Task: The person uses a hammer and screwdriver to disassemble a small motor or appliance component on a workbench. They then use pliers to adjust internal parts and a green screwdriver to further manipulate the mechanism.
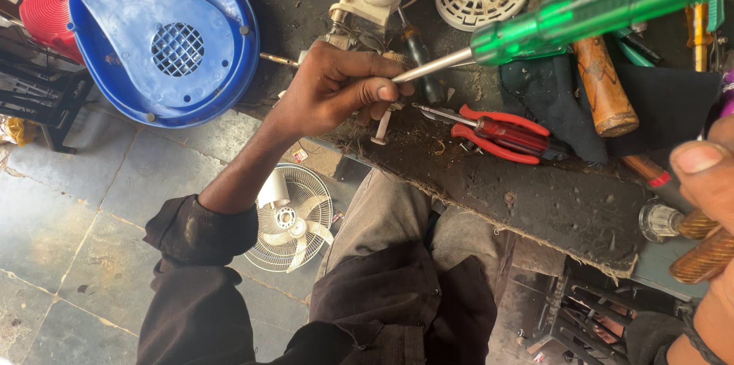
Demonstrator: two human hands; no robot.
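- Left hand [336, 90], near the bench's [550, 204] front edge, has its fingers closed narrowly around the metal shaft of a green-handled screwdriver [596, 6], pinching close to the tip, likely to steady it.
- The screwdriver's green handle angles up toward the bench's far right corner (blurred, close to the camera).
- Right hand [707, 204], at the right edge, seems to grip a clear-handled tool [673, 221]; I cannot tell how firmly.
- Red-handled pliers [497, 132] lie mid-bench beside a wooden handle [604, 86].
- A blue plastic cover [164, 32] rests at the bench's left end.
- A small fan [290, 216] lies on the floor below.
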